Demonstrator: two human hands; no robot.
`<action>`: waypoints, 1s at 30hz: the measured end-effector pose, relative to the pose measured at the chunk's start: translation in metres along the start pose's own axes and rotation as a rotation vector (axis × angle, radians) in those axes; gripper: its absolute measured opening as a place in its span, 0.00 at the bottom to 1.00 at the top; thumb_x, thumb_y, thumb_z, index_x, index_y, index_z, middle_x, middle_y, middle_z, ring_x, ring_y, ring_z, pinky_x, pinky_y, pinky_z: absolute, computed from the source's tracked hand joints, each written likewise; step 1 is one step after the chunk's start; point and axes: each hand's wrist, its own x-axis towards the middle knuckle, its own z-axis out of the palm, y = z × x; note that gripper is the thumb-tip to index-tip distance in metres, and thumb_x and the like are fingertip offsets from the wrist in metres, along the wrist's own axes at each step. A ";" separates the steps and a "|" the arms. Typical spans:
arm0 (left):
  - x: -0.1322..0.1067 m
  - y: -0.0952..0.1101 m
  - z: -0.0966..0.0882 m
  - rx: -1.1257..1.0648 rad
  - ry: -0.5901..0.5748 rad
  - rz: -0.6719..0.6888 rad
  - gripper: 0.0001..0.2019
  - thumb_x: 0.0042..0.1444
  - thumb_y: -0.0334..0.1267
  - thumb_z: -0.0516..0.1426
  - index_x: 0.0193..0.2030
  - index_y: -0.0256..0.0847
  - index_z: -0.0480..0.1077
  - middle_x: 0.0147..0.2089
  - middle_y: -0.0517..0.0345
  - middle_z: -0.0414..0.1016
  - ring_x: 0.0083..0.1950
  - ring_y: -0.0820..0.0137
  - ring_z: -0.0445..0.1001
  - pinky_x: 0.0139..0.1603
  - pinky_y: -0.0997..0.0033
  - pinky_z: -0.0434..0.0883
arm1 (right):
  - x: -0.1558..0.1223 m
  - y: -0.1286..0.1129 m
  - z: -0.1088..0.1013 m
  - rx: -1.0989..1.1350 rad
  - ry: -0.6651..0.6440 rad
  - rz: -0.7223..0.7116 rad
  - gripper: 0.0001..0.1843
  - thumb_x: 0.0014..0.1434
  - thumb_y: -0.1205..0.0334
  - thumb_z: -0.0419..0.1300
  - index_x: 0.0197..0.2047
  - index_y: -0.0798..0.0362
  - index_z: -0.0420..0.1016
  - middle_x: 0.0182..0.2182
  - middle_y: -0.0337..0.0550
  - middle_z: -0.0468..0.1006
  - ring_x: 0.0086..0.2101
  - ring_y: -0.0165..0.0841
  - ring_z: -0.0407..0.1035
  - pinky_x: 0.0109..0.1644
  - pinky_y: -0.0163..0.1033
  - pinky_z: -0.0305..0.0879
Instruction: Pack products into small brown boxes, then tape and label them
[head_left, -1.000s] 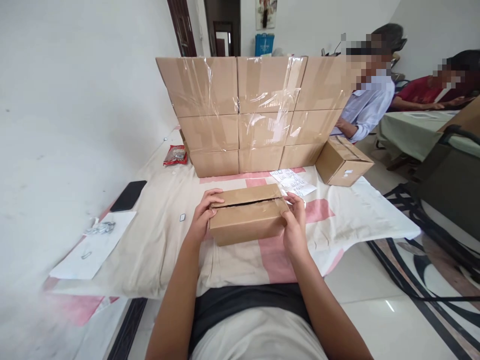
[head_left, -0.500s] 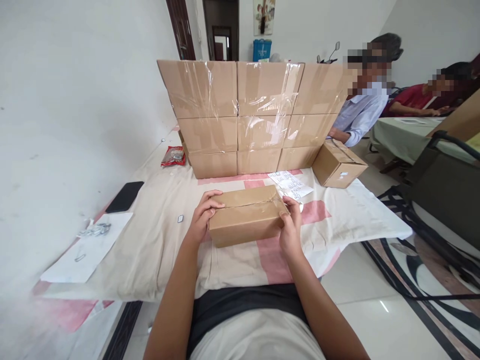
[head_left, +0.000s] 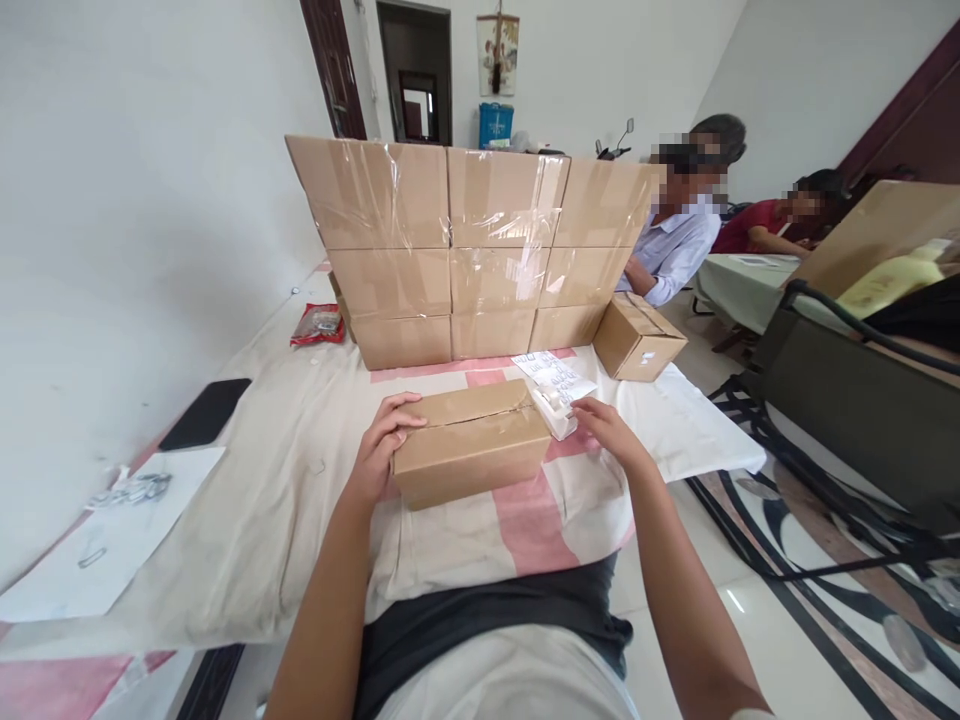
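A closed cardboard box (head_left: 472, 430) lies on the cloth in front of me, with a seam running along its top. My left hand (head_left: 381, 450) grips its left end, fingers over the upper edge. To the right of the box sits a small white tape dispenser (head_left: 556, 412), partly hidden behind the box's corner. My right hand (head_left: 609, 430) is off the box, its fingers stretched out at the dispenser's right end. Whether the fingertips touch the dispenser I cannot tell. Just behind it lies a sheet of small labels (head_left: 551, 372).
Stacked, taped cartons (head_left: 495, 265) form a wall at the back. A smaller box (head_left: 640, 340) stands at the right. On the left are a red packet (head_left: 316, 324), a black phone-like slab (head_left: 206, 413) and white paper (head_left: 161, 540). Two people sit beyond the table.
My right hand has let go of the box's right end and moved right to the tape dispenser. The left hand stays on the box. The view has shifted to the right.
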 end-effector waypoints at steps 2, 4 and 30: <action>0.000 0.001 0.001 -0.014 0.011 -0.004 0.12 0.60 0.37 0.52 0.41 0.43 0.78 0.62 0.50 0.70 0.66 0.53 0.64 0.68 0.46 0.63 | 0.007 0.000 -0.002 0.048 -0.014 0.067 0.14 0.56 0.54 0.59 0.40 0.54 0.77 0.37 0.48 0.81 0.34 0.36 0.73 0.38 0.39 0.69; 0.000 0.002 0.003 -0.023 0.027 -0.003 0.12 0.59 0.37 0.53 0.40 0.43 0.78 0.61 0.50 0.70 0.66 0.53 0.65 0.67 0.46 0.63 | 0.014 -0.002 -0.004 0.092 -0.012 0.116 0.13 0.56 0.55 0.59 0.40 0.55 0.76 0.37 0.49 0.82 0.32 0.34 0.73 0.35 0.36 0.68; -0.001 0.001 0.005 -0.030 0.029 -0.025 0.13 0.59 0.39 0.51 0.40 0.42 0.77 0.62 0.48 0.69 0.67 0.53 0.63 0.69 0.45 0.61 | 0.023 -0.036 0.002 0.281 -0.161 0.408 0.17 0.63 0.55 0.61 0.51 0.53 0.65 0.30 0.42 0.76 0.26 0.39 0.78 0.31 0.42 0.75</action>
